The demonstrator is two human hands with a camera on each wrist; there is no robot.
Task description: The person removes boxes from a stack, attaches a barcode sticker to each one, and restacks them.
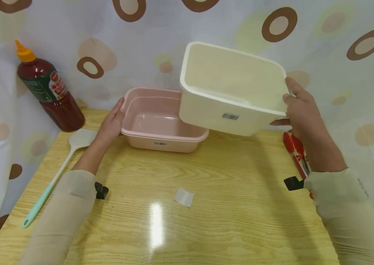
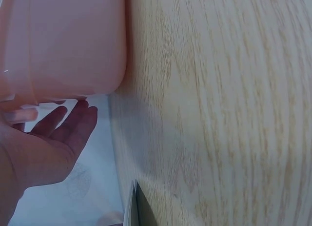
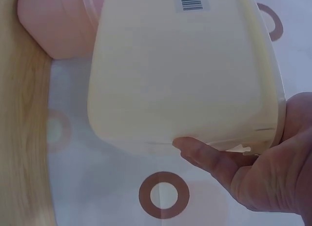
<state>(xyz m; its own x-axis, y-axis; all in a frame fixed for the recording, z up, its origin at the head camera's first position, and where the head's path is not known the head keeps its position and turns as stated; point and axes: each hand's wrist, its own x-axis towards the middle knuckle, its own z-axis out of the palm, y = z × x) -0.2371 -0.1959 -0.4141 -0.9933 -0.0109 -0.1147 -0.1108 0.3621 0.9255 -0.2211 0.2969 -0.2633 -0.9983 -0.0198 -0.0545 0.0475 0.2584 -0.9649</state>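
A pink plastic basin (image 1: 158,144) with a barcode label sits at the back of the wooden table. My left hand (image 1: 110,127) holds its left end at the rim; in the left wrist view, fingers (image 2: 73,121) lie against the end wall beneath the rim. My right hand (image 1: 301,106) grips the right end of a cream-white plastic bin (image 1: 220,106), its fingers reaching under the rim. This bin is tilted and raised off the table, its left end overlapping the basin's right part. No contents show inside the bin or in the visible part of the basin.
At the left back stands a red sauce bottle (image 1: 52,94) with an orange cap. Before it lies a white spatula (image 1: 62,165) with a mint handle. A small pale paper piece (image 1: 184,197) lies mid-table. A red package (image 1: 294,151) is partly hidden by my right arm. Patterned sheeting (image 1: 160,40) encloses the table.
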